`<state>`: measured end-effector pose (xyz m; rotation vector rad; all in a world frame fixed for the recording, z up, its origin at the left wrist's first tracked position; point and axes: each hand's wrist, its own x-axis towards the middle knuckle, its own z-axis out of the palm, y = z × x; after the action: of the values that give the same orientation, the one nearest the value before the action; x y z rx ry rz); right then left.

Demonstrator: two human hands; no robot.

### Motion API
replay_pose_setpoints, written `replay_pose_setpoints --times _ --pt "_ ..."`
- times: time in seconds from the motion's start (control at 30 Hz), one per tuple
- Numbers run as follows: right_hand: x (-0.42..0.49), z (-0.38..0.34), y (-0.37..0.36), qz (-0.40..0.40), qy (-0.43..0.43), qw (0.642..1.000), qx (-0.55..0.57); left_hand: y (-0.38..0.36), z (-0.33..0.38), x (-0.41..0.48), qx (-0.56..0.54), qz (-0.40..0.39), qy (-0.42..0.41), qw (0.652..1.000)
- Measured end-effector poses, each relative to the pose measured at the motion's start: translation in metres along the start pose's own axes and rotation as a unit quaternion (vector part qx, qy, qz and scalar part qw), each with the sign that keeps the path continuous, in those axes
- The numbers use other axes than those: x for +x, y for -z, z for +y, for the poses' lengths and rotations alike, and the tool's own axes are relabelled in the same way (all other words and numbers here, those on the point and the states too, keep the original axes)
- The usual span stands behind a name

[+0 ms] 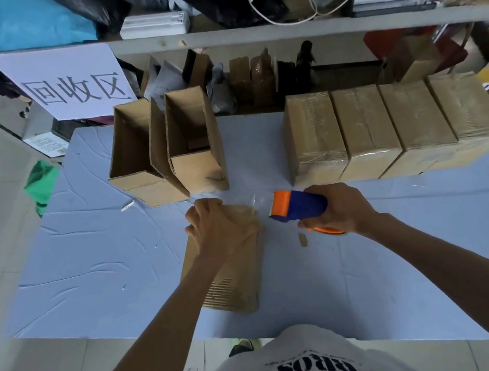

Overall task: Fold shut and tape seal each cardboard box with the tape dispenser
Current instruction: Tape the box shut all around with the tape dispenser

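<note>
- L hand (pixel 217 228) pressing on far end of closed box (pixel 232 275), mid-table (pixel 93 263); fingers bent over its edge.
- R hand (pixel 338 208) wrapped round tape dispenser (pixel 299 205), just right of box.

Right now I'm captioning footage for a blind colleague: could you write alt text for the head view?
A person's left hand grips the far end of a closed cardboard box on a blue table while the right hand holds an orange-and-blue tape dispenser beside it. Behind stand two open boxes at left and four taped boxes at right.
</note>
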<state>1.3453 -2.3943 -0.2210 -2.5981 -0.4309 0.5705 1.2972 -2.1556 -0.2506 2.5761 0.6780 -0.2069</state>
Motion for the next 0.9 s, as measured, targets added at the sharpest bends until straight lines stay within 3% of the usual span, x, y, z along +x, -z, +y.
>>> replay_pose_setpoints --times 0.13,0.3,0.4,0.57,0.63,0.73,0.9 --pt "-0.004 -0.016 0.023 0.036 0.008 0.999 -0.025 0.008 0.0 0.001 -0.151 -0.042 0.002 0.988" --pt "0.0 -0.034 0.029 0.005 0.01 0.998 -0.068 0.0 -0.012 0.001 -0.2 -0.073 -0.023 0.977" --pt "0.007 -0.05 0.022 0.009 0.015 0.998 -0.065 0.004 -0.024 0.007 -0.294 -0.111 -0.014 0.949" --pt "0.026 -0.087 0.012 0.029 0.037 0.996 -0.077 0.037 -0.05 0.015 -0.388 -0.088 -0.028 0.917" --pt "0.035 -0.103 0.005 0.03 0.043 0.995 -0.083 0.049 -0.052 0.01 -0.348 -0.037 -0.073 0.934" --pt "0.043 -0.122 -0.003 0.031 0.055 0.992 -0.112 0.051 -0.039 -0.011 -0.135 0.048 -0.115 0.983" --pt "0.051 -0.129 -0.005 0.039 0.05 0.992 -0.112 0.018 -0.033 -0.022 0.037 0.029 -0.098 0.994"
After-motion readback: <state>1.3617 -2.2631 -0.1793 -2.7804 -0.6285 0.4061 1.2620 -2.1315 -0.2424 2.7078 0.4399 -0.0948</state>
